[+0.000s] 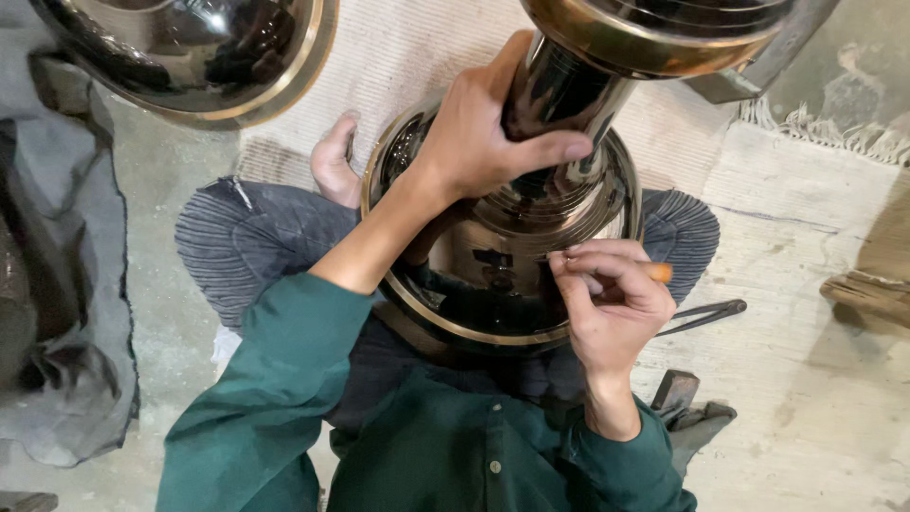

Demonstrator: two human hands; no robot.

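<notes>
Head view: dark polished metal vessel rests in the person's lap. Left hand wraps its neck, just above the body. Right hand pinches an orange-handled tool at the body's right shoulder. Marking looks mid-way; no finished lines visible.

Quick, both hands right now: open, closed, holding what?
Left hand: closed around the neck of the shiny dark metal vessel.
Right hand: closed, pinching a small orange-tipped tool against the vessel.
</notes>
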